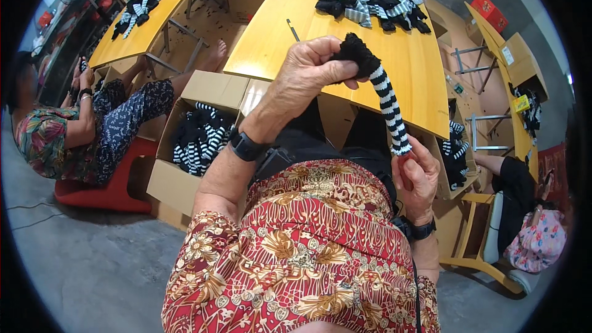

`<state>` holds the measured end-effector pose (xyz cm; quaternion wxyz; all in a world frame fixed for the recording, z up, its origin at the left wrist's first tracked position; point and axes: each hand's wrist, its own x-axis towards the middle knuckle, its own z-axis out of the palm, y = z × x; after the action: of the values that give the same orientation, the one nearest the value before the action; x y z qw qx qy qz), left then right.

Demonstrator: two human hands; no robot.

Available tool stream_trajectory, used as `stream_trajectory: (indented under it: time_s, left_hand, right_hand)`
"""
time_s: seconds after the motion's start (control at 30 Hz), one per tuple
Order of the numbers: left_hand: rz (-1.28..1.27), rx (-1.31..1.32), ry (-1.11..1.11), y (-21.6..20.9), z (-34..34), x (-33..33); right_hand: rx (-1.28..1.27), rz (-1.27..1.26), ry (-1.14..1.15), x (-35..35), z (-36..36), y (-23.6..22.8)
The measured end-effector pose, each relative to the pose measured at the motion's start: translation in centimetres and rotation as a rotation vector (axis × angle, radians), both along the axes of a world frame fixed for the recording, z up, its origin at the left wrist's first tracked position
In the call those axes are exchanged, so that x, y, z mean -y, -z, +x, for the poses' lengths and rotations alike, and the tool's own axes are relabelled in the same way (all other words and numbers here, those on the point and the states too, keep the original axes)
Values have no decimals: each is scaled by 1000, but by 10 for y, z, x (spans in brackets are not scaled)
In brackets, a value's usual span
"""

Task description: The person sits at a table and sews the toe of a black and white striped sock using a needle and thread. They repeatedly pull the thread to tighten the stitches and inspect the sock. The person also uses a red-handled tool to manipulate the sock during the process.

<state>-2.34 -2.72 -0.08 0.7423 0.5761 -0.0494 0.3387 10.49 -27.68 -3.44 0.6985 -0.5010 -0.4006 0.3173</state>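
Note:
A black-and-white striped knitted tube with a bunched black end stretches between my two hands, over the near edge of the table. My left hand is closed on the black end, thumb pressed on top. Lower down and to the right, my right hand is closed at the white-edged striped end. Between its fingers shows a small red thing, touching the tube's end; its kind is hard to make out.
A yellow table ahead bears a heap of striped and black knitted pieces and a pencil-like stick. Open cartons of such pieces stand left and right. Seated people are at both sides.

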Motion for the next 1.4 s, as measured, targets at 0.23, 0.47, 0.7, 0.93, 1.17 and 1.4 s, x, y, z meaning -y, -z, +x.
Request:
stream_trajectory:
  time_s: [0.23, 0.47, 0.7, 0.93, 1.17, 1.4]
  left_hand:
    - [3, -93, -15, -8, -8, -4]
    - [31, -164, -3, -3, -3, -6]
    - [8, -175, -26, -4, -3, 0]
    - [-33, -122, -80, -8, -6, 1]
    - [65, -200, 6, -5, 3, 1]
    - [-51, -225, 36, 6, -2, 0]
  right_hand:
    - [1, -60, -52, 4, 13, -1]
    - [46, -144, -84, 2, 13, -12]
    - [-115, -102, -78, -3, 6, -13]
    - [-86, -149, -133, 6, 17, -18]
    - [-251, -207, -244, 6, 24, -21]
    - [-409, -183, -288, -1, 16, -5]
